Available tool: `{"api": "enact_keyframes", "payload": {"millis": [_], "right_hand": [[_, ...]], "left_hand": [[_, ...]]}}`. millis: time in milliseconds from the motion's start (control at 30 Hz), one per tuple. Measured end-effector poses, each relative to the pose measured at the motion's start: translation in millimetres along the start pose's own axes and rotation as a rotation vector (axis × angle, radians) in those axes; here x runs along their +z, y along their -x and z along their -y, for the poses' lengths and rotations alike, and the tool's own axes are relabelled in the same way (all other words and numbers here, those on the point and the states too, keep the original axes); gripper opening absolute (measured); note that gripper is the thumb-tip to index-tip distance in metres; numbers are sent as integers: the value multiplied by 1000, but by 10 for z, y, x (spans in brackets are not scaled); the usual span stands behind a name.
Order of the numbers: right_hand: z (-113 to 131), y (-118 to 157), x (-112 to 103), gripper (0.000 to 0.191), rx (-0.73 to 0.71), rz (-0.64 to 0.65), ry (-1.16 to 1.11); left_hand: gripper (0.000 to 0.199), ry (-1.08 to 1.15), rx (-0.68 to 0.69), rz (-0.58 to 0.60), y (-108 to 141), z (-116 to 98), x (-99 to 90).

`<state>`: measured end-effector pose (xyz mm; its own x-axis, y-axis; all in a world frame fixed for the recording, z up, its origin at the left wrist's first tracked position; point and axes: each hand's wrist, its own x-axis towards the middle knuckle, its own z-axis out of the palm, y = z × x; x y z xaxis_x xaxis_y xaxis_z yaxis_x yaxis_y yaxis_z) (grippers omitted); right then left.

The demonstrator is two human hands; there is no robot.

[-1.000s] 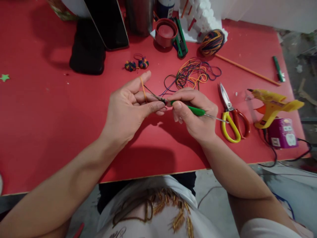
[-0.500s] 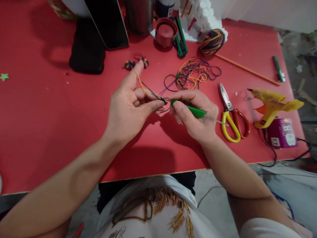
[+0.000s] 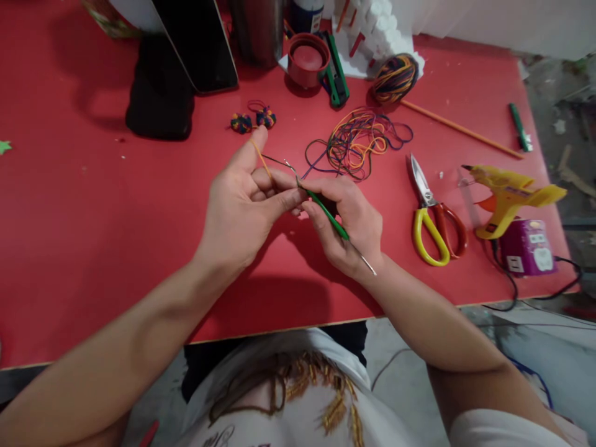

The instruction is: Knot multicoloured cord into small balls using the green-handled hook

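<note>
My right hand point(image 3: 347, 217) grips a green-handled crochet hook point(image 3: 331, 218), its metal tip pointing up and left past my left fingertips. My left hand point(image 3: 242, 205) is closed, thumb and fingers pinching the yarn, with an orange strand of yarn point(image 3: 262, 155) looped over the raised index finger. A dark strand runs from that finger to the hook. The small worked piece at the pinch is mostly hidden by my fingers. Just beyond lie a loose tangle of multicoloured yarn point(image 3: 356, 141) and two small crocheted pieces point(image 3: 252, 120).
Scissors point(image 3: 431, 217), a yellow glue gun point(image 3: 512, 192) and a purple box point(image 3: 529, 247) are at right. Behind are a yarn ball point(image 3: 395, 77), an orange stick point(image 3: 460, 129), a green cutter point(image 3: 337, 71), a red round container point(image 3: 307, 59) and a propped phone point(image 3: 198, 43).
My right hand has moved left and turned the crochet hook steeper. The hook's tip now shows beyond my left fingertips, beside the dark strand. My left hand keeps its pinch.
</note>
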<state>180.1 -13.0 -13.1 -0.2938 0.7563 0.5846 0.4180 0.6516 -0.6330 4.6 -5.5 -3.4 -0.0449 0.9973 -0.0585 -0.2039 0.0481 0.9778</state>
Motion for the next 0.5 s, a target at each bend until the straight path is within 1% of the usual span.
{"api": "enact_keyframes", "payload": {"millis": [67,100,233,300,400,500], "right_hand": [[-11,4,-19,22,-8,-12,-53],[-23,5,-31,23,4,-9,-75],[-97,-5,-70,28,151,37,-190],[-128,-22,-87,29,200,22,-295],[-147,-65,-143,23,192,2,-453],[-132,-116,-236,21,196,45,-540]], "left_hand": [[85,47,9,26,-21,-23,-30],[85,63,6,44,-31,-36,-47],[92,78,-17,95,-65,-79,-111],[93,70,-22,109,-73,-93,-134],[88,63,-8,110,-68,-133,-147],[82,27,-33,81,-37,-203,-137]]}}
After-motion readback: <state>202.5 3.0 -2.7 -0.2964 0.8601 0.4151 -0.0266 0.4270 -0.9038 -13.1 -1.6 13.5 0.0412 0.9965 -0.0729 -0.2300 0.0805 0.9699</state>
